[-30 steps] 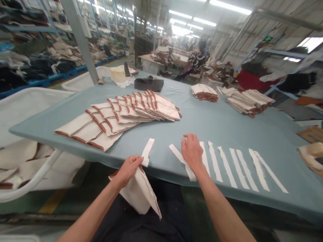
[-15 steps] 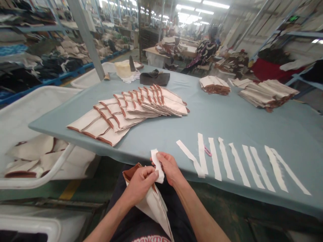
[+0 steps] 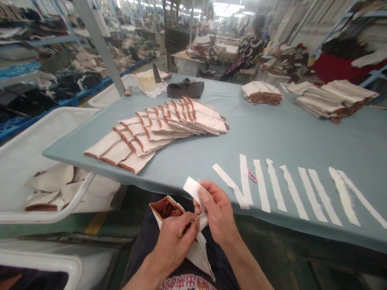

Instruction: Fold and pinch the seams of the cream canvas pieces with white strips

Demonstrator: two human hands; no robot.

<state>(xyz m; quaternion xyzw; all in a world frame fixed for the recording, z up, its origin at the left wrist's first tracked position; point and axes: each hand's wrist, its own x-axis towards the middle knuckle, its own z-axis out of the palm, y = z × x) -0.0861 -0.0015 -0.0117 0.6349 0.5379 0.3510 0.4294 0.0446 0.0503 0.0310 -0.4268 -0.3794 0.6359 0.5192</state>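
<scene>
White strip (image 3: pixel 193 189) pinched by right hand (image 3: pixel 218 212) above lap. Cloth bag (image 3: pixel 169 209), mouth open, gripped by left hand (image 3: pixel 175 241). Fanned bags (image 3: pixel 157 133) laid on table (image 3: pixel 272 137).

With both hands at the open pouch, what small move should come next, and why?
Probably fold the white strip down over the open edge of the pouch. The right hand pinches the strip, whose upper end stands free above the pouch, while the left hand grips the pouch with its brown-lined mouth open beside the strip's lower end.
</scene>
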